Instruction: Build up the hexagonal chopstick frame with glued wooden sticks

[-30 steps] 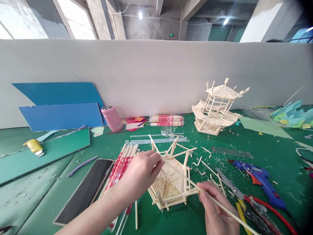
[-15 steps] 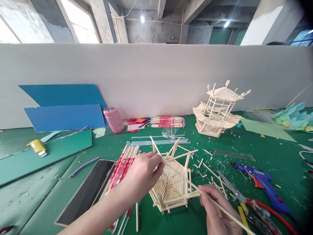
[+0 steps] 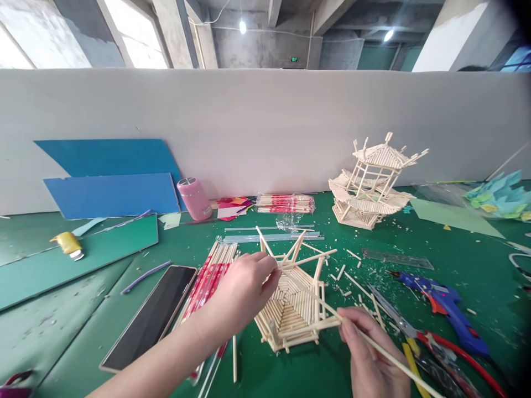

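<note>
A hexagonal frame of thin wooden sticks (image 3: 296, 315) lies on the green table, its panel made of nested rows of sticks, with several sticks standing up at an angle from its rim. My left hand (image 3: 251, 282) pinches the far end of a long wooden stick (image 3: 394, 359) over the frame's upper left part; the fingertips partly hide that end. At the frame's lower right corner, my right hand (image 3: 371, 345) grips the same stick between thumb and fingers, beside the tip of another stick of the frame. The long stick slants across the frame towards me.
A stick-built pavilion (image 3: 369, 193) stands at the back right. Nearer on the right lie a blue glue gun (image 3: 446, 312), red-handled scissors (image 3: 409, 329) and a clear ruler (image 3: 396, 258). Bagged sticks (image 3: 211, 271), a phone (image 3: 151, 315) and a pink bottle (image 3: 194, 198) are to the left.
The view has shifted slightly. Both hands keep their hold on the stick, and the frame stays in place beneath them.
</note>
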Demonstrator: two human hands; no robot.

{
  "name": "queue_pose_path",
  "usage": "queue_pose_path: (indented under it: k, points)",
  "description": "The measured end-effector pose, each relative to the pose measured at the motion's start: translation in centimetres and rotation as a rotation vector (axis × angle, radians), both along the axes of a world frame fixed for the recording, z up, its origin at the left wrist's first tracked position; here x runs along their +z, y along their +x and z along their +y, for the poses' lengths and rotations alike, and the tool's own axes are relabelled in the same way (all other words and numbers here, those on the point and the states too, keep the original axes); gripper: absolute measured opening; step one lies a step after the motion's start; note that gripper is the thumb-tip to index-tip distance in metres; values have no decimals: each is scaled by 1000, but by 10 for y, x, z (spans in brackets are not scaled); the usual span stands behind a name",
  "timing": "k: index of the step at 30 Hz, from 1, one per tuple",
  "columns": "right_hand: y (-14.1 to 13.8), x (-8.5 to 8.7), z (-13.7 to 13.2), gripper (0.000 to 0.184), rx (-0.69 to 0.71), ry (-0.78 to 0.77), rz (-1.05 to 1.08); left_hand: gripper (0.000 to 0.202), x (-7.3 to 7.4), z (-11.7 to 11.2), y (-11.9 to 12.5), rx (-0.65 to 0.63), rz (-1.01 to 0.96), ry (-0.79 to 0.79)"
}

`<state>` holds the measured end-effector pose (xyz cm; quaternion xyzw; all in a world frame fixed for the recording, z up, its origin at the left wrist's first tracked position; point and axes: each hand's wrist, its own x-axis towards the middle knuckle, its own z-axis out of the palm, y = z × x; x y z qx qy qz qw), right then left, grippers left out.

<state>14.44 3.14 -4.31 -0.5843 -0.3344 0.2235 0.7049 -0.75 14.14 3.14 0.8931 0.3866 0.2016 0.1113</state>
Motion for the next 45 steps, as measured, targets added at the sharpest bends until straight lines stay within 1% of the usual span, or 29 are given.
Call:
queue_pose_path:
  k: [3,12,16,20,25,31,38,45]
  points:
    - [4,1,-1,10,36,-6,-45,21,2,0,1,3,4,-17]
    - [3,5,-1,12,24,-13,-48,20,7,-1,1,10,-12,-75]
    - [-1,6,-1,17,-19,-36,9,18,6,0,0,2,-10,-73]
    - [-6,6,-1,15,-47,-45,76,16,7,0,-2,0,9,-96]
    - [-6,6,0,16,-40,-35,67,17,10,-1,-1,17,15,-137]
    - [-5,7,0,17,-35,-33,57,19,11,0,1,23,19,-149]
    - [-2,4,0,16,-11,-37,28,19,11,0,1,16,14,-113]
    - [5,3,-2,12,93,5,-57,20,12,0,0,16,14,-125]
